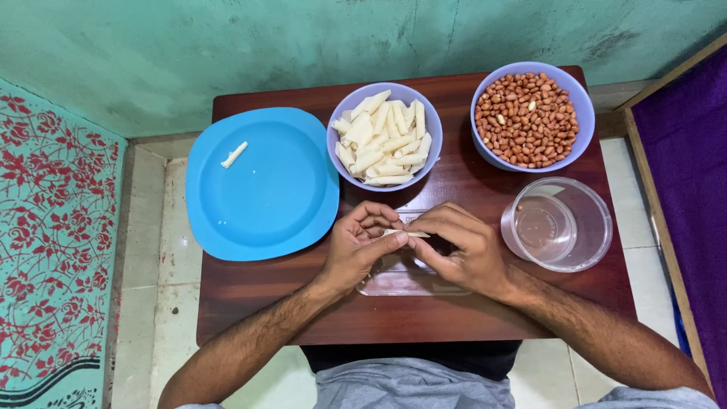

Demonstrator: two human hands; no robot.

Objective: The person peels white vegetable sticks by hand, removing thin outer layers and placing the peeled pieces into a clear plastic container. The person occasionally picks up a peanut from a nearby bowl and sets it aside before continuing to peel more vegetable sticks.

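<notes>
At the centre of the frame, a pale pastry strip (400,233), judged light, soft and easily torn, is pinched at its ends by the closed fingertips of the left hand (357,246) and right hand (462,246) above the counter (454,189).

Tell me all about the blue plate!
The blue plate is a rounded square with a raised rim, smooth and plastic-looking. It lies flat on the left part of the dark wooden table, its left edge hanging past the tabletop. One small pale pasta tube lies on it near the top. Its right edge meets the lavender bowl of pasta tubes.
</notes>
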